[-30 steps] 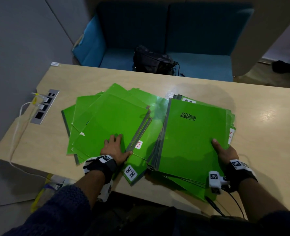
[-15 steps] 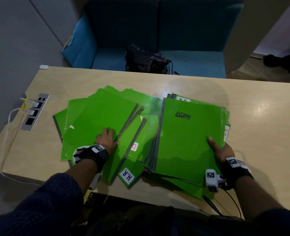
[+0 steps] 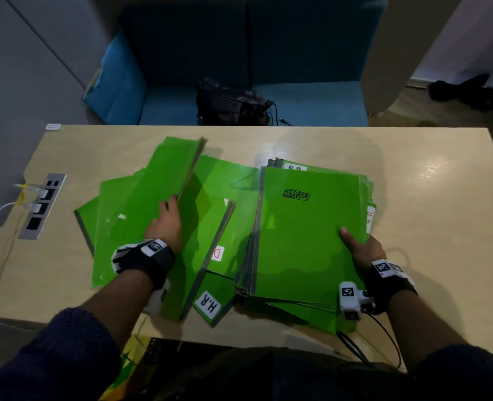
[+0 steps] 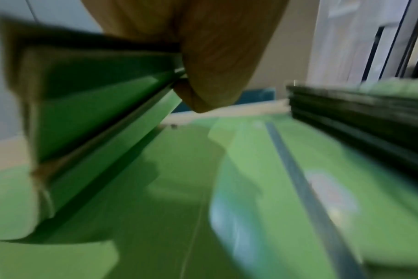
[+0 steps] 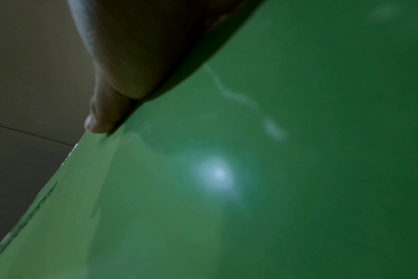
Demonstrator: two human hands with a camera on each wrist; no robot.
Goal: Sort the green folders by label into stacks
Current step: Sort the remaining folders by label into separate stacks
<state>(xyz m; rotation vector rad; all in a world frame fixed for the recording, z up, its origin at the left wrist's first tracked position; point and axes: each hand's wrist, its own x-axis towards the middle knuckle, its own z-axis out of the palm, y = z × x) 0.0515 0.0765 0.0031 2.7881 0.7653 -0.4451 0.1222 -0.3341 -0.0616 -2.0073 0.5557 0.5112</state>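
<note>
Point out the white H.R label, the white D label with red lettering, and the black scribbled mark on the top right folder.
White H.R label (image 3: 207,304), head view, label centre.
White D label (image 3: 218,252), head view, red letter.
Black scribbled mark (image 3: 296,194), head view, scribble middle.

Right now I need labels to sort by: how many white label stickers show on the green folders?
4: an H.R sticker near the table edge, a red D sticker above it, two partly hidden on the right stack. Others are likely covered.
</note>
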